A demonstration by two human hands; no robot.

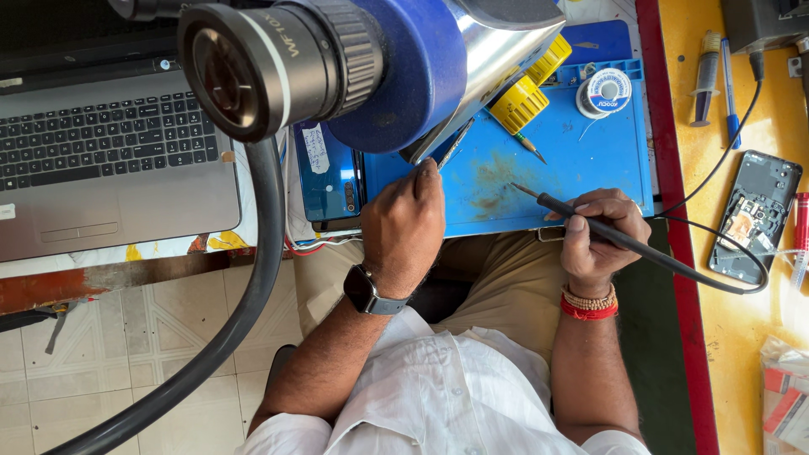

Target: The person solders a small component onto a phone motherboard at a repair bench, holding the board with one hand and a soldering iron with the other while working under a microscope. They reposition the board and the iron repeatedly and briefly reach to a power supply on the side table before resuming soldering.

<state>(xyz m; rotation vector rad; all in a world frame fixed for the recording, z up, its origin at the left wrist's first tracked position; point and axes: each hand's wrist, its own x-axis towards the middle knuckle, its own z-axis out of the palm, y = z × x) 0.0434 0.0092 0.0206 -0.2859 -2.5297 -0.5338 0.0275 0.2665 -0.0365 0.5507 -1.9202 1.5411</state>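
Observation:
My left hand (404, 223) is closed on a pair of thin metal tweezers (455, 145) whose tips point up under the microscope head (337, 63). My right hand (597, 236) grips a black soldering iron (581, 221) like a pen, its tip resting just above the stained blue work mat (539, 177). The iron's black cable (716, 270) runs off to the right. A blue phone (329, 173) lies on the mat's left edge, beside my left hand. What sits under the microscope is hidden.
A grey laptop (109, 160) is open at the left. Yellow tape rolls (522, 101) and a solder spool (605, 91) lie at the mat's top. On the yellow table at right are an opened phone (754, 215), a syringe (704, 80) and a pen (729, 93). A thick black hose (244, 312) curves down left.

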